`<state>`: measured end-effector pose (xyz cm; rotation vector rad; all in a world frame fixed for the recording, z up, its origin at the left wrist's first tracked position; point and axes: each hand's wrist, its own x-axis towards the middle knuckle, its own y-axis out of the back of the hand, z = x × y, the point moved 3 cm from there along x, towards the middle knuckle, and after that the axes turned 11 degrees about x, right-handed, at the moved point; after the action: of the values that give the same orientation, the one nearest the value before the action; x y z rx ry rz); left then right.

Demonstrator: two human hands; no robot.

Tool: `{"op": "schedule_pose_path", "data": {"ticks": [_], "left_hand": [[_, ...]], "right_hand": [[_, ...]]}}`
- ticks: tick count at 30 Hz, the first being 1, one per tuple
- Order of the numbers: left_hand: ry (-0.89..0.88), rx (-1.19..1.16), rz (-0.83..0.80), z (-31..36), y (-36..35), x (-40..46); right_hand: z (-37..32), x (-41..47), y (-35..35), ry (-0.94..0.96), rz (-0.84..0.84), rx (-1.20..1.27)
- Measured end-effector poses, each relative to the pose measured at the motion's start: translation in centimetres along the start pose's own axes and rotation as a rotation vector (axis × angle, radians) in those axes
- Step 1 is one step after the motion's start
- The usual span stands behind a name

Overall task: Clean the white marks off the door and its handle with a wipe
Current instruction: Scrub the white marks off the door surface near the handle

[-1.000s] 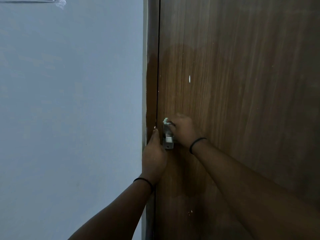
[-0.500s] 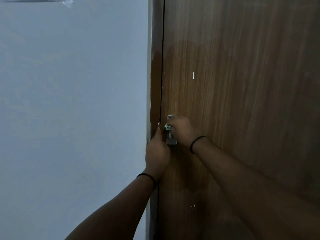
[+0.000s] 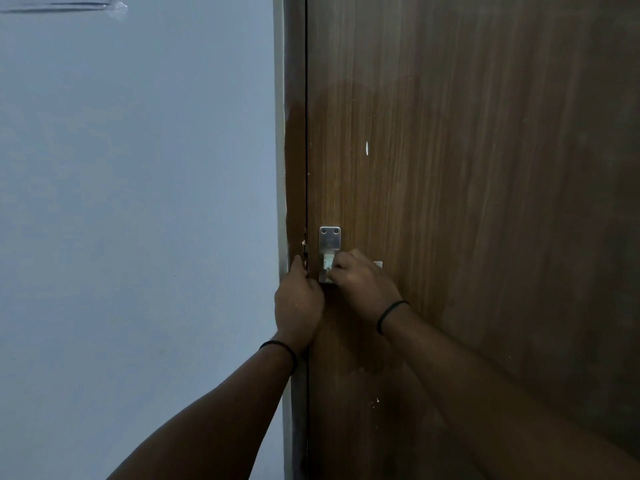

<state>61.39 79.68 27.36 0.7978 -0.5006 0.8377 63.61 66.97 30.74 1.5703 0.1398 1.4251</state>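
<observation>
The brown wooden door [image 3: 467, 168] fills the right half of the head view. Its metal handle plate [image 3: 329, 239] sits near the left edge. My right hand [image 3: 363, 284] is curled over the handle's lower part and pinches a small pale wipe [image 3: 328, 263] against the metal. My left hand [image 3: 298, 299] rests against the door frame [image 3: 294, 150] beside the handle, fingers up along the gap. A white mark [image 3: 367, 148] shows on the door above the handle. Small white specks [image 3: 374, 403] lie lower down.
A pale blue-grey wall [image 3: 138, 220] fills the left half. A darker damp-looking patch spreads over the door around the handle. A black band is on each wrist.
My right hand with the wipe has slid down the handle, uncovering the top of the metal plate and its two screws. My left hand stays at the frame.
</observation>
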Motion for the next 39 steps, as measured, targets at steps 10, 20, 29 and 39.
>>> {"op": "schedule_pose_path", "data": {"ticks": [10,20,29,39], "left_hand": [[-0.101,-0.026,-0.048,-0.1,-1.7,-0.2],[0.187,-0.026,-0.026,-2.4,-3.0,-0.5],[0.277,-0.208,-0.006,-1.9,-3.5,-0.3],[0.245,-0.141,-0.177,-2.7,-2.9,-1.6]], "right_hand": [[5.4,-6.3,1.3,-0.575,0.567,0.377],[-0.4,-1.2,-5.9,-1.045,0.689,1.098],[0.0,-0.5,-9.0,-1.086,0.628,1.004],[-0.3,-4.5,-4.8,-1.125,0.533,1.065]]}}
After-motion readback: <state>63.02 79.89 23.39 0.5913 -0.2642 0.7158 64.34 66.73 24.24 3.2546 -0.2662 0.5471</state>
